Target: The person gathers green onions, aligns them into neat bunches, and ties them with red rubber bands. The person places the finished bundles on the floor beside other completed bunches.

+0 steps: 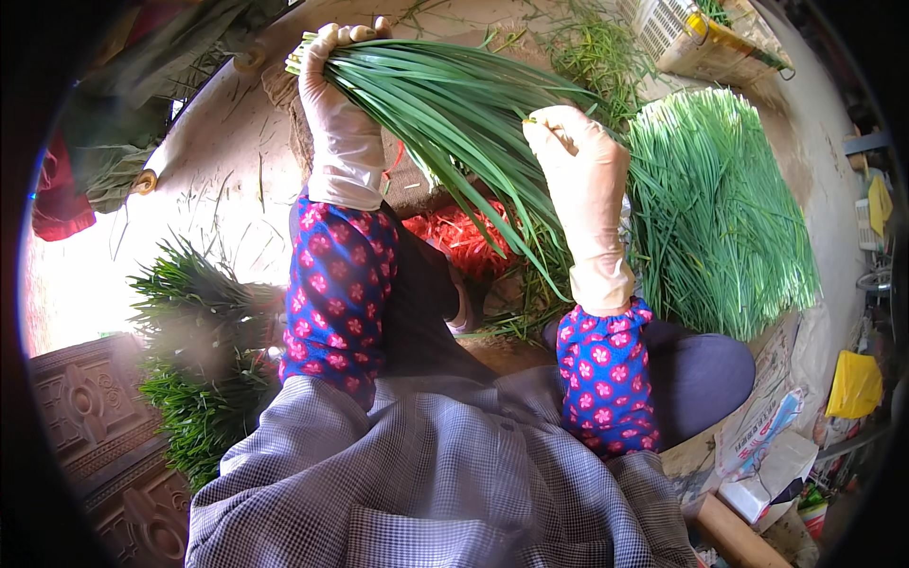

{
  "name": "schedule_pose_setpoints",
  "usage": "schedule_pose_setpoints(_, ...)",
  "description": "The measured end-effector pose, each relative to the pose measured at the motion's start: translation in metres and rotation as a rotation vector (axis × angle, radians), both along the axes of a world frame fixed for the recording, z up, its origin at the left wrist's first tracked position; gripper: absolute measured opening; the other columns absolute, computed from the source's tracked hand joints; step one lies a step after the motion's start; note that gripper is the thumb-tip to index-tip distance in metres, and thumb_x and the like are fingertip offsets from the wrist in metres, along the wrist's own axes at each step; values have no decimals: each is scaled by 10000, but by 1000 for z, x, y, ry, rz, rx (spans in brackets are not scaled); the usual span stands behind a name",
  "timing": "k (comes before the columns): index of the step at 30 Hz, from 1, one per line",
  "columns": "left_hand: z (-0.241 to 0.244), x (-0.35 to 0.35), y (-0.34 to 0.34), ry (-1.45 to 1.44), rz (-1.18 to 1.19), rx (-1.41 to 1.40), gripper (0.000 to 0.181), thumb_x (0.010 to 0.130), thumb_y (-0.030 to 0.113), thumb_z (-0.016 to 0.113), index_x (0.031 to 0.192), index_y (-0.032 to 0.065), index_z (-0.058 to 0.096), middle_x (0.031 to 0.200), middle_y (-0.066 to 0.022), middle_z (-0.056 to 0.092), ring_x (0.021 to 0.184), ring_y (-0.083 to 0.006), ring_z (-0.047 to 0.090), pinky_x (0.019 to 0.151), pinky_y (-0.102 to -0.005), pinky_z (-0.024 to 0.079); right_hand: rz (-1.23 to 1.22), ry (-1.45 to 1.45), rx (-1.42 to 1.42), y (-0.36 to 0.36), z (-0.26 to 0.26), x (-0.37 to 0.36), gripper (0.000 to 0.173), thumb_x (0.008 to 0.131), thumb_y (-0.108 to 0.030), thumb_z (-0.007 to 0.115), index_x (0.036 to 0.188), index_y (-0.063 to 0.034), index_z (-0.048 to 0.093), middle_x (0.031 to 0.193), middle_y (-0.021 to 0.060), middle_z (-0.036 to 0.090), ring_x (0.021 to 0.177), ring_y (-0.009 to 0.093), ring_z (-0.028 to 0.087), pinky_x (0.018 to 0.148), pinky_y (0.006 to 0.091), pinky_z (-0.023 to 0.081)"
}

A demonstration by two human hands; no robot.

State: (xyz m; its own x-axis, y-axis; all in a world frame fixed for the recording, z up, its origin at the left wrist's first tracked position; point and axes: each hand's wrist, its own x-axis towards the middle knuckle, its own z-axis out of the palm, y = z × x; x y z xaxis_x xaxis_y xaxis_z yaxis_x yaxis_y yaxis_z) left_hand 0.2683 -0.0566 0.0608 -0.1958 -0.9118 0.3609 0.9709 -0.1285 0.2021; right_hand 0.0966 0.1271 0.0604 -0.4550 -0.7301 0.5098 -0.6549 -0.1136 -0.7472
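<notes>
My left hand (334, 106), in a thin pale glove, grips a thick bunch of green garlic chives (440, 99) by the pale cut stem ends. The long leaves fan out to the right and droop over my lap. My right hand (579, 153), gloved too, is beside the leafy end with its fingers pinched together. Small bits of chive leaf (524, 116) poke out at those fingertips; most of what it pinches is hidden. Close by on the right lies a large pile of chives (717, 206), stems lined up at its far edge.
Red plastic ties (465, 234) lie between my legs. Bundled chives (213, 355) stand at the left near a carved brown panel (99, 405). Loose trimmings (596, 57) cover the floor ahead. A plastic crate (657, 32) is at the far right, a yellow bag (854, 385) at the right.
</notes>
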Motion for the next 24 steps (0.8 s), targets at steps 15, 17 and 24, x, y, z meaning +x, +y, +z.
schedule_pose_setpoints(15, -4, -35, 23, -351, 166, -9, 185, 817, 96, 662, 966, 5, 602, 827, -144, 682, 753, -220, 671, 707, -346, 556, 288, 276, -148, -22, 38, 40, 201, 804, -60, 713, 985, -92, 631, 831, 61, 671, 716, 172, 664, 634, 303, 545)
schedule_pose_setpoints(17, 0, -39, 29, -359, 161, 14, 187, 805, 69, 665, 963, -1, 595, 828, -143, 674, 760, -225, 667, 713, -343, 550, 247, 402, -147, -37, 34, 41, 252, 774, -79, 732, 986, -117, 601, 792, 60, 636, 708, 220, 654, 639, 344, 536)
schedule_pose_setpoints(24, -11, -44, 30, -432, 192, 7, 177, 864, 98, 631, 1004, 10, 569, 864, -192, 682, 817, -290, 678, 767, -416, 572, 112, 608, -90, -53, 26, 43, 148, 815, -135, 706, 945, -118, 636, 793, 50, 655, 689, 219, 658, 637, 333, 519)
